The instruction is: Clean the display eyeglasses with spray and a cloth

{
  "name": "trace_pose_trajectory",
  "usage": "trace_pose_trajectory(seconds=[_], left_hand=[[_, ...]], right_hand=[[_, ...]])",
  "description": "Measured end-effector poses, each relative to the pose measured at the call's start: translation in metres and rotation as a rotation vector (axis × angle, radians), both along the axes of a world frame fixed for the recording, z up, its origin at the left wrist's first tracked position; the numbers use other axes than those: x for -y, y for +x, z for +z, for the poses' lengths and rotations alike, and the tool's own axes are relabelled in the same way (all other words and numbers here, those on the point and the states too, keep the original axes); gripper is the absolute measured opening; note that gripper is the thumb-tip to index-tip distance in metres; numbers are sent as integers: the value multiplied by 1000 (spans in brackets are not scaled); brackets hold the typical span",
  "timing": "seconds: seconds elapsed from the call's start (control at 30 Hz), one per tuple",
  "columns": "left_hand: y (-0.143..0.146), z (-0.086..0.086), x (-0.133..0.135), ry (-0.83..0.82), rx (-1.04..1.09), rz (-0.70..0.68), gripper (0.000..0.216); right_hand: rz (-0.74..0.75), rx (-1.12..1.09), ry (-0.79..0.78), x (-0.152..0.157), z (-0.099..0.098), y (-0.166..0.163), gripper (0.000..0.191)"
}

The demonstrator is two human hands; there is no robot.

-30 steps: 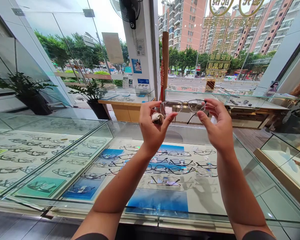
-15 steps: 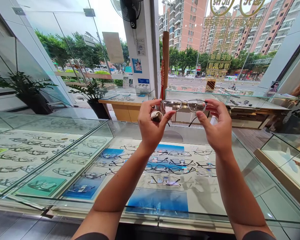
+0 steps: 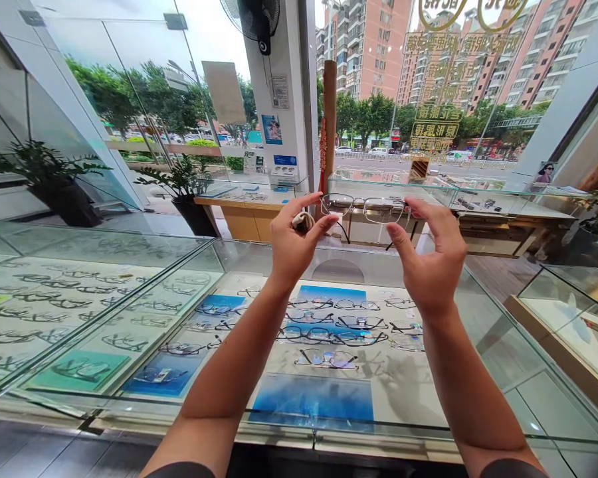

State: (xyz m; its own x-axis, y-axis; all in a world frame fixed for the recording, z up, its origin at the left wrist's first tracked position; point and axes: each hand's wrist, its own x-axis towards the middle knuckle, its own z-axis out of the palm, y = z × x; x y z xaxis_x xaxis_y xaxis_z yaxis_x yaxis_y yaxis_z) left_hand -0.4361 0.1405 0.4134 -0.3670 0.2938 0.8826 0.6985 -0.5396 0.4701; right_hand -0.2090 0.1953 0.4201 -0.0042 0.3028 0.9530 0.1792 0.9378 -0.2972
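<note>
A pair of thin-rimmed eyeglasses (image 3: 359, 200) is raised over the counter, lenses toward the window and temples pointing back at me. My left hand (image 3: 295, 242) grips its left end between thumb and fingertips. Tucked in the curled fingers of that hand is a rolled pale cloth (image 3: 303, 222). At the other end of the frame, my right hand (image 3: 432, 255) pinches near the right hinge, thumb below and index finger above. Beneath my arms, several eyeglasses (image 3: 333, 336) lie in rows inside the glass display case (image 3: 413, 405).
More eyewear fills the left display case (image 3: 74, 292). Another glass case (image 3: 578, 312) stands at the right. Beyond are a wooden counter (image 3: 249, 222), a potted plant (image 3: 184, 189), a wooden post (image 3: 329, 119) and large windows onto a street.
The eyeglasses have tilted slightly, their right side dipping and the temples shifting. Both hands have moved a little with them, still holding on; the cloth stays in my left hand.
</note>
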Motion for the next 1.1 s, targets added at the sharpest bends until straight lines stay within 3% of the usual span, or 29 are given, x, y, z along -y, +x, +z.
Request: trace_pose_trajectory(seconds=[0.43,0.7,0.9,1.1], left_hand=[[-4,0,-1,-8,-31,-12,46],[12,4,13,174,-156,199,40],[22,7,21,221,-251,309,45],[19,8,19,266,-291,324,46]], right_hand=[[-45,12,23,1,-1,-1,29],[83,82,-163,-15,-9,-4,44],[123,105,-227,-24,-14,-6,50],[148,101,-236,-29,-15,-6,52]])
